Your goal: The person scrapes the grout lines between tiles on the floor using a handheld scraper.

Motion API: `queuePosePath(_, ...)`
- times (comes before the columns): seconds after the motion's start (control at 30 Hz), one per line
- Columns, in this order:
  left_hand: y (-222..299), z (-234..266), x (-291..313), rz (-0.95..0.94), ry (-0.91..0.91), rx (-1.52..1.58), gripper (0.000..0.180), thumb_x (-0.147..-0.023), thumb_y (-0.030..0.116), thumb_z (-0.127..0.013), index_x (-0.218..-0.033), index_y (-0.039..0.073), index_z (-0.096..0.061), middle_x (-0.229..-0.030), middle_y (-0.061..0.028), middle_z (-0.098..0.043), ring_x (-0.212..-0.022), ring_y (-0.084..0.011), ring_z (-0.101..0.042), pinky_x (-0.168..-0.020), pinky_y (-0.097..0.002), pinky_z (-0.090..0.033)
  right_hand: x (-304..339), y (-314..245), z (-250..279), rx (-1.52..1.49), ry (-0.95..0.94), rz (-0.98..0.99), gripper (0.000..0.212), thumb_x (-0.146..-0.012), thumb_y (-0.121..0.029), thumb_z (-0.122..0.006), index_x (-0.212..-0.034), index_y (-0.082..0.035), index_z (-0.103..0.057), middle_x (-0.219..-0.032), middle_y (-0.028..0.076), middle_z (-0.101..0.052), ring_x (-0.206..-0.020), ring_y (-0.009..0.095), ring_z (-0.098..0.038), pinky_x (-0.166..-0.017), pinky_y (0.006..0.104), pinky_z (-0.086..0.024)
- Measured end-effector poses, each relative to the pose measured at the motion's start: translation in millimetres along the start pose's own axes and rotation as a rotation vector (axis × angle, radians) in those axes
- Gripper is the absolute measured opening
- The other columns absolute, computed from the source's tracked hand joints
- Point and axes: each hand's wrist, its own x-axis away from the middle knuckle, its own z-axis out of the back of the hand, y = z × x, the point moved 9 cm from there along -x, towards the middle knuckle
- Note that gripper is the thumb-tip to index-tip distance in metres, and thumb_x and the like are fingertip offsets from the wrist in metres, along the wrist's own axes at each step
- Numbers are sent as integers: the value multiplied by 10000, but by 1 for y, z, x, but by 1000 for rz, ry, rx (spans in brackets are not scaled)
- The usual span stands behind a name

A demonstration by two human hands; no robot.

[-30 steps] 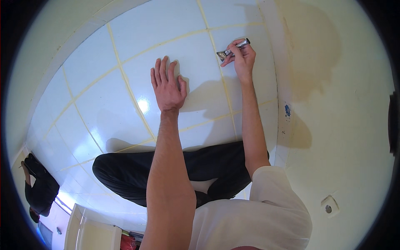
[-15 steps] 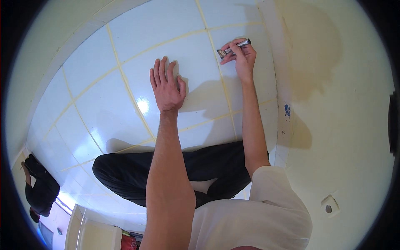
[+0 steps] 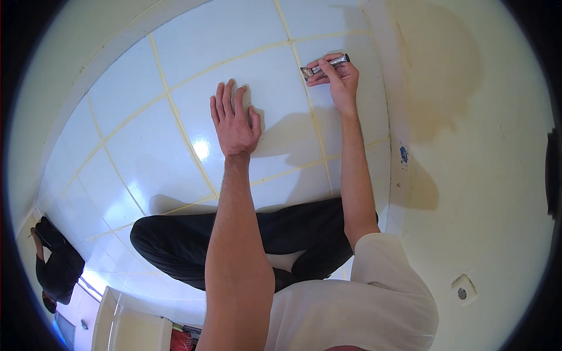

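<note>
My right hand (image 3: 343,83) is closed around a small silver scraper (image 3: 338,60) with a dark handle end. The scraper's flat blade rests at a yellowish grout line (image 3: 308,92) between pale floor tiles, tilted toward the left. Fingers cover part of the handle. Palm down on a bare tile (image 3: 193,114), my left hand (image 3: 235,124) lies with its fingers spread and holds nothing. It is to the left of the grout line, apart from the scraper.
A cream wall (image 3: 486,175) with a brownish stain and a wall socket (image 3: 462,291) rises on the right. My crossed legs (image 3: 175,240) in black trousers are close below my hands. Another person (image 3: 58,263) in dark clothes is at the far left, near a cream cabinet-like piece (image 3: 137,330).
My right hand and the scraper have shifted slightly left, bringing the blade up to the grout line. The left hand has stayed in place.
</note>
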Motion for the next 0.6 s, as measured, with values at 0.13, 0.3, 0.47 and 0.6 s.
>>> queuePosePath(0.13,-1,0,0,5,-1,2,517,-947,165,-534,-1459,118,-481,-1619,-111,-385,-1566,-339,-281,-1291,-558,-186,2,5,-2,56,-56,-69,63,-1024,-47,-633,-1027,12,-609,-930,219,-749,-670,198,-731,-572,362,-656)
queuePosePath(0.3,-2,1,1,6,2,2,522,-945,156,-537,-1462,121,-477,-1620,-107,-384,-1566,-335,-282,-1291,-558,-184,2,1,-2,21,-16,-25,61,-1027,-39,-632,-1026,16,-606,-921,219,-750,-644,209,-732,-585,363,-659)
queuePosePath(0.47,-1,0,0,8,-4,1,519,-946,159,-536,-1461,123,-481,-1621,-105,-382,-1566,-332,-282,-1293,-555,-182,1,0,-3,23,-13,-13,69,-1025,-45,-638,-1028,18,-608,-918,218,-750,-642,213,-733,-581,360,-657)
queuePosePath(0.6,-2,1,0,9,-6,-7,518,-949,169,-531,-1462,125,-479,-1623,-103,-379,-1568,-328,-277,-1295,-553,-180,2,5,1,29,-40,-74,82,-1025,-54,-647,-1026,19,-610,-918,219,-751,-639,215,-733,-581,356,-654)
